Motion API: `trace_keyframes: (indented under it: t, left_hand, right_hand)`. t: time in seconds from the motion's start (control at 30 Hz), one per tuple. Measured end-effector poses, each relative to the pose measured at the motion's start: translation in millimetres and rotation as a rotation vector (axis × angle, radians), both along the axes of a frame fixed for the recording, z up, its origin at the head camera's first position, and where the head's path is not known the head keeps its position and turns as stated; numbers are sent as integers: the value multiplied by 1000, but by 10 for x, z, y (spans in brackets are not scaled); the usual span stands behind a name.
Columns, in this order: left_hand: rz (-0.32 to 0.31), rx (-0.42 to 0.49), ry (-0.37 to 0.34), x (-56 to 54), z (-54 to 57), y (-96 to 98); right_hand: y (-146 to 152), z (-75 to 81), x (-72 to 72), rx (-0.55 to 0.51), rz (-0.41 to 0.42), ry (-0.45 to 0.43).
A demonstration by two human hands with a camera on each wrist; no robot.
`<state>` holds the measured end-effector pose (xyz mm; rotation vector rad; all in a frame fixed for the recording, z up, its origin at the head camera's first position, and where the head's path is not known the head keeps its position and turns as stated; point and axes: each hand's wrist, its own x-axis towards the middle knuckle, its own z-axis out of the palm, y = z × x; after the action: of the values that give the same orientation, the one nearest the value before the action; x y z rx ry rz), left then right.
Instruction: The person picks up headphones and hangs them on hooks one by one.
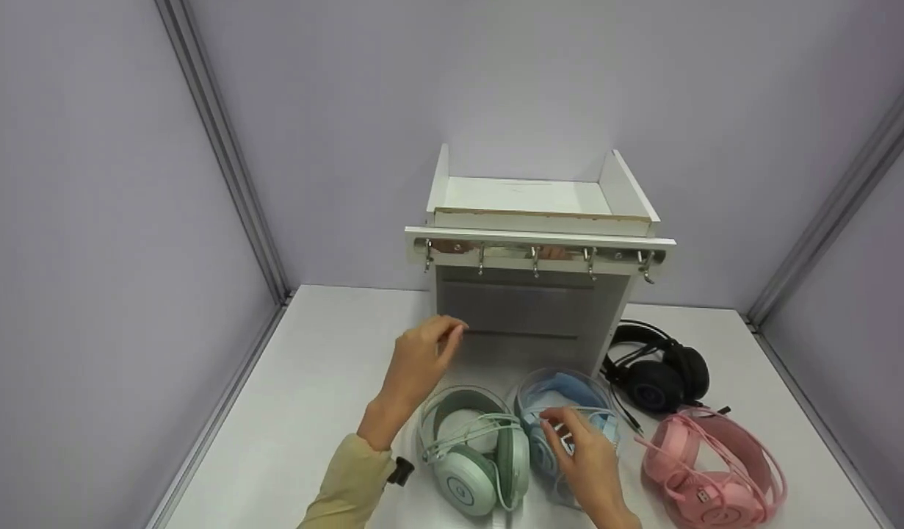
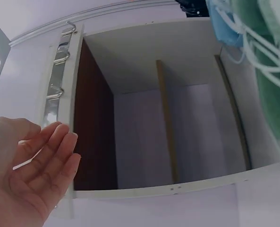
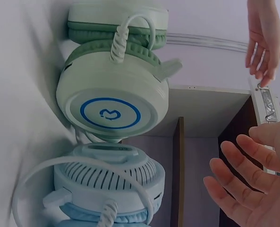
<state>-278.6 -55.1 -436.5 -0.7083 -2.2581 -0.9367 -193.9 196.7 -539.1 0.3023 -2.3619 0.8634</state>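
Observation:
My left hand (image 1: 421, 358) is raised in front of the white stand's open lower space, empty, its fingers softly bent. The left wrist view shows the same palm (image 2: 40, 170) close to the hook rail (image 2: 59, 75). In the head view my right hand (image 1: 590, 461) overlaps the light blue headphones (image 1: 543, 450). Its loosely bent fingers (image 3: 243, 179) hold nothing in the right wrist view, apart from the blue ear cup (image 3: 109, 177). Mint green headphones (image 1: 466, 477), their cable looped over the band, lie on the table between my two forearms.
A white stand (image 1: 529, 220) with a top tray carries a metal rail of several hooks (image 1: 536, 258) along its front. Black headphones (image 1: 657, 375) lie right of it, pink headphones (image 1: 716, 470) nearer. Grey-white panels (image 1: 128, 220) enclose the white table (image 1: 327, 338).

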Motion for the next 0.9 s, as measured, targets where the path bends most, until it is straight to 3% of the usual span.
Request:
trace_keyframes:
  t: [0.27, 0.5, 0.63, 0.77, 0.9]
  left_hand:
    - [87, 4, 141, -202, 426, -8]
    - [100, 24, 211, -415, 731, 27]
    - [106, 32, 238, -521, 795, 69]
    - [139, 4, 254, -606, 813, 119]
    - [172, -22, 222, -670, 808, 154]
  right_hand:
    - [-96, -89, -9, -9, 13, -69]
    - [-180, -172, -4, -7, 8, -93]
    - [-218, -222, -8, 5, -3, -139]
    - [-238, -261, 3, 29, 2, -242]
    - [-258, -287, 39, 67, 4, -335]
